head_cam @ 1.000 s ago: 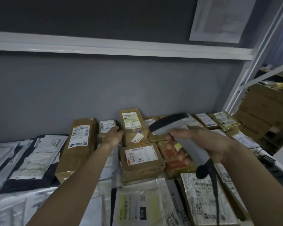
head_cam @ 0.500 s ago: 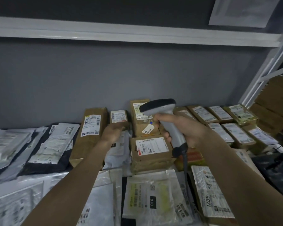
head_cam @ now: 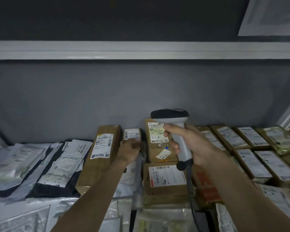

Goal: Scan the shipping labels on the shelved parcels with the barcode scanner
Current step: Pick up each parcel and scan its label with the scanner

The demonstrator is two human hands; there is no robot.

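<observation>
Raised scanner (head_cam: 177,131); left hand (head_cam: 130,150) apparently grips small parcel (head_cam: 132,135).

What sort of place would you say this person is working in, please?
Probably a parcel depot or courier stockroom: labelled cardboard parcels and plastic mailer bags crowd a shelf under a white shelf beam, and the right hand grips a corded barcode scanner.
</observation>
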